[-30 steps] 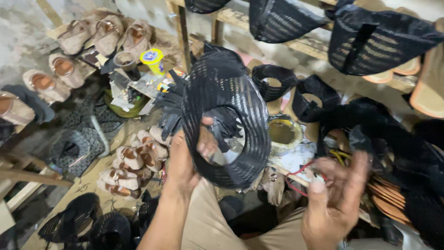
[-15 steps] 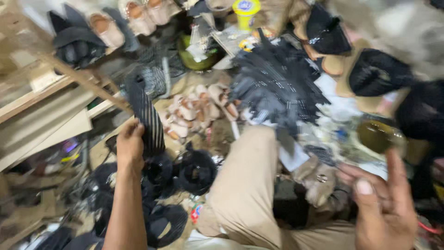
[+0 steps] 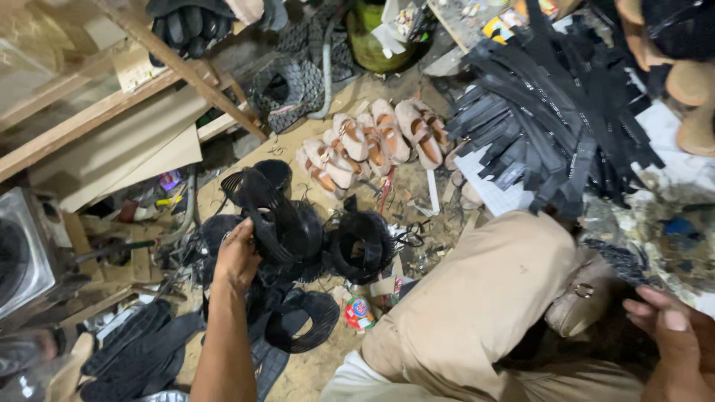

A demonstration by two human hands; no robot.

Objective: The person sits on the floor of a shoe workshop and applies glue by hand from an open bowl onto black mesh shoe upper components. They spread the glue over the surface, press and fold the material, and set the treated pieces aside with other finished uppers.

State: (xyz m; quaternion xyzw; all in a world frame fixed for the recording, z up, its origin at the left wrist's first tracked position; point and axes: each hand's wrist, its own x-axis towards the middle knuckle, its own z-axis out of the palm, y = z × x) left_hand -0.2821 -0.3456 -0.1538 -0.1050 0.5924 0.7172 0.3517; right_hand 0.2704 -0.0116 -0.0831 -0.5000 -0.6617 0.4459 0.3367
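My left hand (image 3: 237, 259) reaches down to the floor and grips a black woven sandal upper (image 3: 262, 216) at the edge of a heap of similar black woven uppers (image 3: 361, 246). At the lower right, my right hand (image 3: 674, 339) hovers beside my knee with its fingers apart and nothing in it. My tan trouser leg (image 3: 484, 298) lies between the two hands. A fanned bundle of black straps (image 3: 551, 112) rests on the surface above my knee.
A row of tan sandals (image 3: 372, 141) lies on the floor past the black heap. Wooden planks (image 3: 112, 112) slant across the upper left, with a metal machine (image 3: 22, 253) below them. Black soles (image 3: 134, 350) lie at the lower left, and a small can (image 3: 360, 313) sits by my leg.
My view swung down and left toward the floor. My left hand carried the black woven piece from in front of me down to the heap of black uppers. My right hand stayed low and open.
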